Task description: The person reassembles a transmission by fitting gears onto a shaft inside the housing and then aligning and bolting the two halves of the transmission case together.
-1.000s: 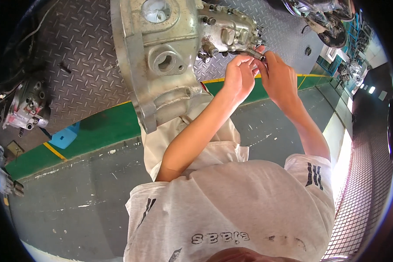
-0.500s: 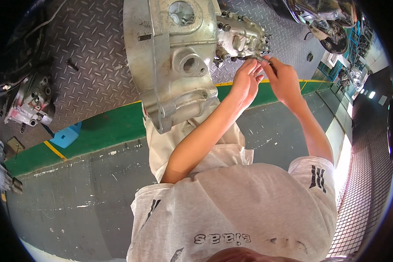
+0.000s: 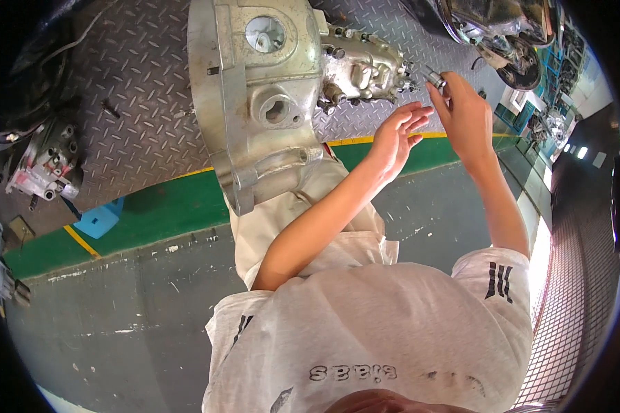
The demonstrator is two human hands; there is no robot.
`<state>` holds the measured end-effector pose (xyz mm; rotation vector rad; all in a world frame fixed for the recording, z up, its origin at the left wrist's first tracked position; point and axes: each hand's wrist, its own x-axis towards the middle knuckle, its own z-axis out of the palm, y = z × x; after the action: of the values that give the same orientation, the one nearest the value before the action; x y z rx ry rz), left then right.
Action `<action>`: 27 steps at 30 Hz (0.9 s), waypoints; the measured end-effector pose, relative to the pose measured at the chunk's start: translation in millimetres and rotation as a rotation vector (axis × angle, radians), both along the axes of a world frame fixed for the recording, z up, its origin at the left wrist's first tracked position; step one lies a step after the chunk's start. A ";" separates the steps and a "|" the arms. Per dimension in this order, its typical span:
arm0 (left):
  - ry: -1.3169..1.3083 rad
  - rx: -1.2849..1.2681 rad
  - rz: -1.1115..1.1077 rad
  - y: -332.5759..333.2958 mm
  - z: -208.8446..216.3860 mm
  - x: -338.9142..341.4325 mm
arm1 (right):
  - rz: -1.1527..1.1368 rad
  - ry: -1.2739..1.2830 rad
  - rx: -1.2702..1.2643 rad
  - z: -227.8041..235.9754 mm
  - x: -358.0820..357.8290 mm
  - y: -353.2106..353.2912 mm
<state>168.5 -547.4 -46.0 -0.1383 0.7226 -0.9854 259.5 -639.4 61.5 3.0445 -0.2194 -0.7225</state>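
- Lower centre of the frame: a pale shirt [image 3: 372, 310] bears upside-down dark outlined lettering [image 3: 353, 372], partly worn, and black stripes on both sleeves.
- Centre right: the left hand [image 3: 396, 141] is raised, fingers spread and slightly curled, with nothing visible in its grasp.
- Upper right of centre: the right hand [image 3: 463, 113] pinches a small metal cylinder [image 3: 433, 76] between thumb and fingers.
- Upper centre: the cylinder appears just beside the studded end of a metal gear case [image 3: 365, 69], a narrow gap between; the case joins a large bell-shaped housing [image 3: 258, 76].
- Upper left: grey treadplate [image 3: 138, 96] stretches between the housing and a smaller casting [image 3: 48, 165], its near edge bordered by a yellow line [image 3: 351, 141] and green band [image 3: 158, 217].
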 end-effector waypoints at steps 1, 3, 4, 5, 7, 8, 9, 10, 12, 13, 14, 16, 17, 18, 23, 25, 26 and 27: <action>-0.004 0.004 0.014 -5.2 0.9 1.2 | 0.077 0.008 0.008 -3.7 3.7 -6.0; -0.036 0.016 -0.010 -13.2 3.3 1.5 | 0.147 0.042 0.012 -9.7 6.5 -13.2; -0.041 0.009 0.010 -16.2 5.0 5.1 | 0.150 0.050 0.072 -11.8 6.8 -16.2; -0.045 0.011 0.021 -20.5 7.2 8.9 | 0.152 0.060 0.132 -14.1 7.0 -20.3; 0.048 0.008 0.109 -26.1 9.5 12.6 | 0.145 0.087 0.139 -18.6 10.5 -25.1; 0.048 0.011 0.132 -27.0 8.7 12.1 | 0.115 0.216 0.053 -18.3 15.7 -21.3; 0.049 0.015 0.134 -29.2 7.2 9.8 | 0.084 0.344 -0.035 -17.6 20.7 -18.3; 0.026 0.002 0.138 -31.6 6.9 8.5 | 0.089 0.345 -0.035 -16.4 27.5 -17.0; 0.005 -0.013 0.145 -37.9 6.4 7.0 | -0.195 0.479 0.019 -13.3 34.4 -14.6; -0.006 -0.016 0.169 -36.0 7.7 14.4 | -0.288 0.522 0.041 -14.3 34.4 -12.8; -0.017 -0.018 0.193 -34.6 7.6 19.2 | -0.133 0.274 0.117 -9.5 25.9 -7.9; -0.007 -0.021 0.227 -37.5 2.0 18.1 | 0.025 0.023 0.199 -15.0 16.4 -6.0; 0.006 -0.043 0.262 -43.1 1.4 15.0 | 0.111 0.039 0.148 -16.0 12.6 -7.9; 0.054 -0.194 0.347 -51.1 -10.0 9.6 | 0.197 0.056 0.098 -15.8 12.0 -8.3; 0.248 -0.248 0.493 -41.8 7.8 37.5 | 0.044 0.292 -0.040 -11.6 18.4 -6.8; 0.313 -0.279 0.603 -44.1 6.4 38.4 | 0.093 0.062 0.168 -11.8 11.3 -6.5; 0.381 -0.317 0.643 -45.0 4.8 39.5 | 0.123 0.095 0.083 -12.5 9.0 -7.2; 0.380 -0.324 0.645 -47.3 6.3 39.6 | 0.151 0.128 -0.004 -11.9 8.8 -7.6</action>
<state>208.2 -594.7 -39.8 -0.8085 0.7846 -0.4457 268.3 -647.0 49.6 2.9561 0.0106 -0.8987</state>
